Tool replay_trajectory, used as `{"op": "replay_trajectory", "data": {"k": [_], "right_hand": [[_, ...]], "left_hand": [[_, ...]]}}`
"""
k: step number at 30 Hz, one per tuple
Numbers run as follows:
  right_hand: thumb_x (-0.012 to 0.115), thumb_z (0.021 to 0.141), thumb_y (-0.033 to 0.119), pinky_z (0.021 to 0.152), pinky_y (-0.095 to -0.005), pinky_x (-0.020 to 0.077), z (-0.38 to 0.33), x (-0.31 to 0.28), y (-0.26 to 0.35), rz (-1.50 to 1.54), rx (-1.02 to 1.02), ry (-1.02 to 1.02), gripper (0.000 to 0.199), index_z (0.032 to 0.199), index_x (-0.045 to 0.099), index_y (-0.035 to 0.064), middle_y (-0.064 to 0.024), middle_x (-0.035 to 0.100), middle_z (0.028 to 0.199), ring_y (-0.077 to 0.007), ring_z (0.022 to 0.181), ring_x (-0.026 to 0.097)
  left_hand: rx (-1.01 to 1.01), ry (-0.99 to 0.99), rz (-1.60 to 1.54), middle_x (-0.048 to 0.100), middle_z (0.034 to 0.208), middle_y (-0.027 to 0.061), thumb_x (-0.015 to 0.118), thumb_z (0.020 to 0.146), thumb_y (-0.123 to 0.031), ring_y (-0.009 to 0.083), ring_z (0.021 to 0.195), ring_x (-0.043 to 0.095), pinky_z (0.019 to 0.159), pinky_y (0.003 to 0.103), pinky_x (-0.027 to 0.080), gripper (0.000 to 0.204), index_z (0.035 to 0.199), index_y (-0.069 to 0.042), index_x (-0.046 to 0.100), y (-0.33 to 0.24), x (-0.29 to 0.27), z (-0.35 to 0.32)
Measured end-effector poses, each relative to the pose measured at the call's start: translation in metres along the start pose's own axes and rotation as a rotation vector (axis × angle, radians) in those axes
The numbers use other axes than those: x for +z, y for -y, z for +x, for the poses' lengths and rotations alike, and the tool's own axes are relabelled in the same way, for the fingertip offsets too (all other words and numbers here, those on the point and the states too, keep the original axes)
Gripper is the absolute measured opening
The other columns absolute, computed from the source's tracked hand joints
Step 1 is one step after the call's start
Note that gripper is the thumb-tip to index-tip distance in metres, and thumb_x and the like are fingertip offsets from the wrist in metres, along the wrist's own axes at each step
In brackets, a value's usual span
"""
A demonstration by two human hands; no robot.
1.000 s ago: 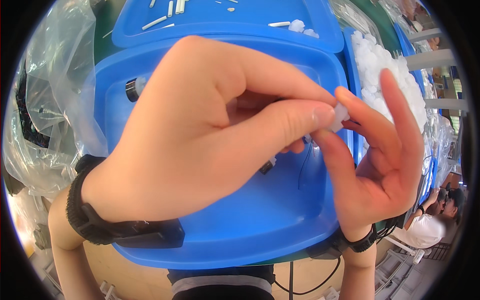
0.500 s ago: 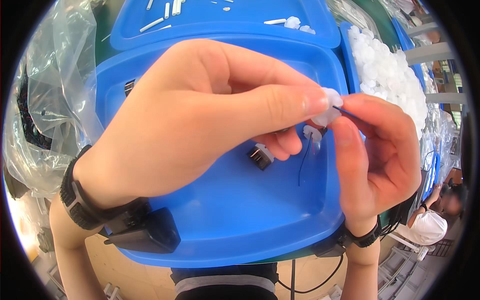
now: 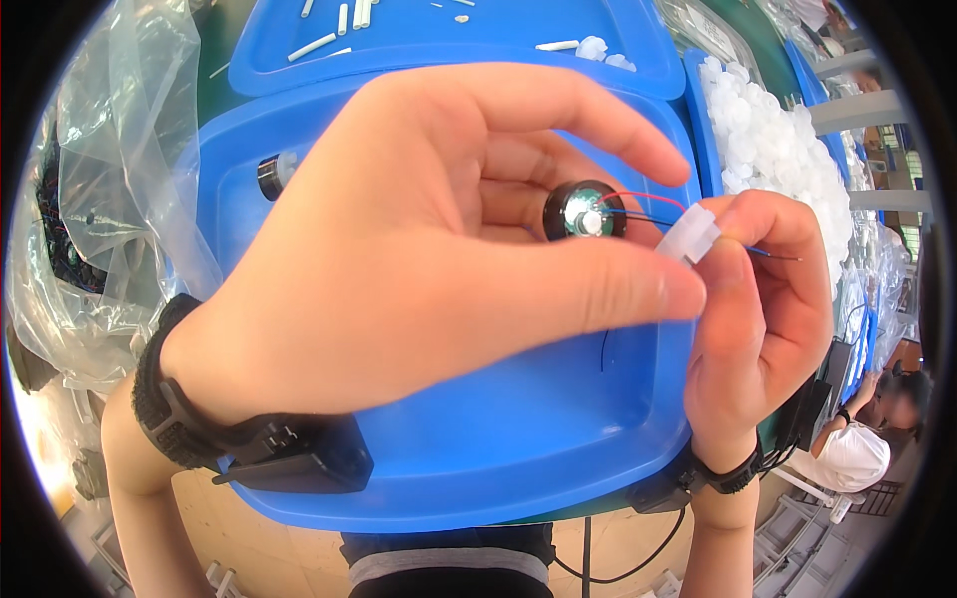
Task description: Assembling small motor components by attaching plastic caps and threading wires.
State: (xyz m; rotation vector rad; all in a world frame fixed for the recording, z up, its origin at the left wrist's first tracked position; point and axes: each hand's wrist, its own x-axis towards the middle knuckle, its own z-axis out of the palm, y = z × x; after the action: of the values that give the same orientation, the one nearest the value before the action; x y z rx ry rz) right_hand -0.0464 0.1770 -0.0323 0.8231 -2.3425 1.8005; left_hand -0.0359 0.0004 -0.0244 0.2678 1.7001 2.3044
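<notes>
My left hand (image 3: 399, 239) is over the blue tray (image 3: 478, 468), with its curled fingers around a small black motor-like cylinder (image 3: 586, 211). The cylinder's round end shows a green face and a pale centre. Its thumb and index finger are spread apart. Red and blue wires run from the cylinder to a translucent white plastic cap (image 3: 690, 236). My right hand (image 3: 763, 309) pinches this cap between thumb and index finger, and thin wire ends stick out past the fingertips. Another black cylinder with a white top (image 3: 269, 177) lies in the tray, left of my left hand.
Behind stands a second blue tray (image 3: 449, 75) with several white tubes (image 3: 312, 47) and a few white caps (image 3: 603, 52). A blue bin at the right is heaped with white caps (image 3: 773, 130). Clear plastic bags (image 3: 125, 179) stand at the left. A person (image 3: 852, 453) sits far right.
My left thumb and index finger have come off the white cap and spread. The left hand has turned, bringing the black cylinder into view. My right hand now pinches the cap.
</notes>
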Motion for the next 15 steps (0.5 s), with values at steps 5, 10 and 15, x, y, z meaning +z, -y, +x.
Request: {"op": "replay_trajectory", "data": {"k": [5,10,15], "right_hand": [[0.044,0.081,0.005,0.069,-0.0187,0.0366,0.0,0.0,0.004,-0.025,-0.013,0.053,0.01,0.088,0.046,-0.0014,-0.0075,0.052,0.084,-0.0077,0.074,0.046],[0.045,0.081,0.009,0.068,-0.0192,0.0365,0.0,-0.001,0.004,0.075,0.037,0.055,0.012,0.087,0.045,-0.0006,-0.0076,0.05,0.085,-0.0081,0.074,0.046],[0.046,0.081,0.011,0.068,-0.0205,0.0373,0.0,-0.003,0.001,0.251,0.146,0.067,0.013,0.087,0.044,-0.0003,-0.0093,0.05,0.086,-0.0097,0.074,0.047]], "left_hand": [[0.262,0.031,-0.05,0.058,0.089,0.0075,0.064,0.063,0.007,0.0137,0.084,0.054,0.078,0.027,0.041,0.034,0.095,0.002,0.055,0.039,-0.007,0.002],[0.222,0.061,-0.042,0.058,0.087,0.0066,0.064,0.065,0.004,0.0129,0.081,0.053,0.076,0.026,0.041,0.032,0.095,0.002,0.054,0.04,-0.011,0.001],[0.011,0.099,-0.093,0.058,0.087,0.0071,0.064,0.066,0.002,0.0125,0.079,0.053,0.072,0.024,0.042,0.032,0.096,0.002,0.053,0.014,-0.002,0.001]]}}
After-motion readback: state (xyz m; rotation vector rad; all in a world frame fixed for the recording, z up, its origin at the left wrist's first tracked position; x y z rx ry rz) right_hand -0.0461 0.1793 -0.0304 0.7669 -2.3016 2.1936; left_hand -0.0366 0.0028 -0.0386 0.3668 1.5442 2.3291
